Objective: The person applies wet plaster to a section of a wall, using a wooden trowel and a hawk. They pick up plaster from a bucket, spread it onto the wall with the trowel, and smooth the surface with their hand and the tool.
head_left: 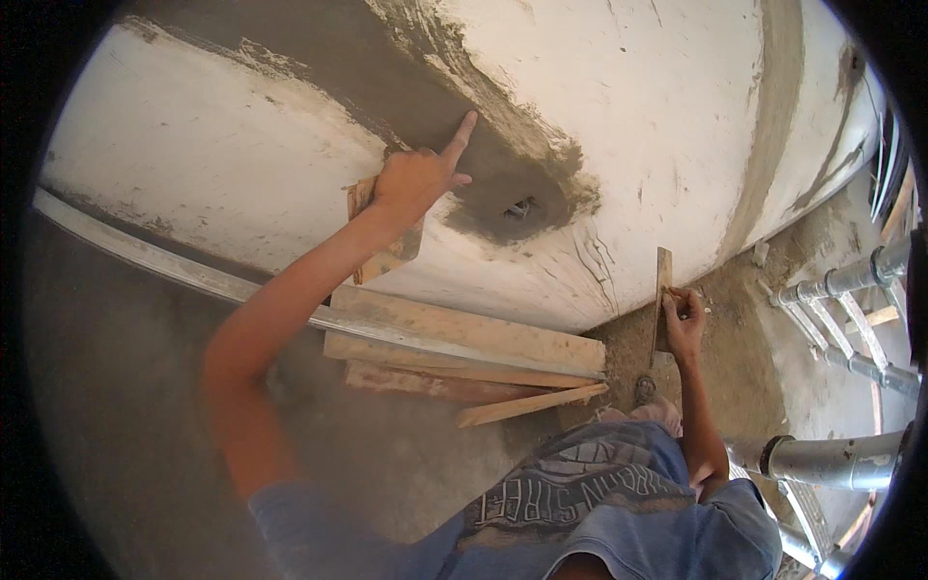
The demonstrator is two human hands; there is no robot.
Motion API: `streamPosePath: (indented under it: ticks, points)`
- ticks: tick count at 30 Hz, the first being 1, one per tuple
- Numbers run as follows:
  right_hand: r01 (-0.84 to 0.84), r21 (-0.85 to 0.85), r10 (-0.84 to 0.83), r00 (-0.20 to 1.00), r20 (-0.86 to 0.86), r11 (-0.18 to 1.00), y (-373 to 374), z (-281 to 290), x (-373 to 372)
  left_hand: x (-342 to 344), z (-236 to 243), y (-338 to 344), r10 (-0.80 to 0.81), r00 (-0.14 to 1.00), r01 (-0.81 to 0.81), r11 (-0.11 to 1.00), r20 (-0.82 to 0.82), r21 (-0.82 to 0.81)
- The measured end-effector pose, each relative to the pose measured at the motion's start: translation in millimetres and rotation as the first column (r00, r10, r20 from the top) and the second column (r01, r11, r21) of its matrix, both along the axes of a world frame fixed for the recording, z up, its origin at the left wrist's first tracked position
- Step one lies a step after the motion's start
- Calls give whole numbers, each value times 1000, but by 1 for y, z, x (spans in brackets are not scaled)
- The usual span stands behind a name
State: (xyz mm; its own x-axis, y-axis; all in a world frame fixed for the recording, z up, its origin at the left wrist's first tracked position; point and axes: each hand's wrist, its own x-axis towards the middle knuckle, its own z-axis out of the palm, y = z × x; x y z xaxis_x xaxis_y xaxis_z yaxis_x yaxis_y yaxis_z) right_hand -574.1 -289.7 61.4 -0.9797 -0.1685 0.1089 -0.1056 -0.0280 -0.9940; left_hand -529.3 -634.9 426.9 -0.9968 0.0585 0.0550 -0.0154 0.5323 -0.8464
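Note:
My left hand point(416, 174) reaches up to the white wall point(599, 87), its index finger stretched onto a band of grey mortar point(377, 72) and its thumb out. The other fingers are curled, with nothing visible in them. Just right of the fingertip, the mortar surrounds a small hole point(520, 209) with something pale inside. Low on the right, my right hand point(684, 324) is closed around a flat, narrow-looking plastering float point(663, 280), seen almost edge-on and held away from the wall. A short wooden board point(394, 253) shows behind my left wrist and forearm.
Several wooden planks point(464, 333) lie along the foot of the wall, with a long metal straightedge point(193, 271) across them. Metal scaffold tubes point(841, 459) and ladder-like frames point(860, 329) stand at right. The ground point(739, 358) is dusty. Another mortar strip point(773, 116) runs down the wall.

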Motion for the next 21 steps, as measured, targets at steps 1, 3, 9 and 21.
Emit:
streamPosePath:
  ticks: [1,3,9,21]
  points:
    - [-38,59,34,997,72,998,7,6,1,1,-2,-2,-8,1000,8,1000,3,8]
    - [-32,48,30,998,49,998,13,0,-3,4,4,-6,-19,1000,18,999,-20,-30]
    - [-30,71,26,998,50,997,30,-11,-10,1,62,-9,-43,979,19,992,-198,-124]
    - [3,76,-8,998,70,997,41,-16,1,5,173,-9,-72,841,-27,984,-537,-174]
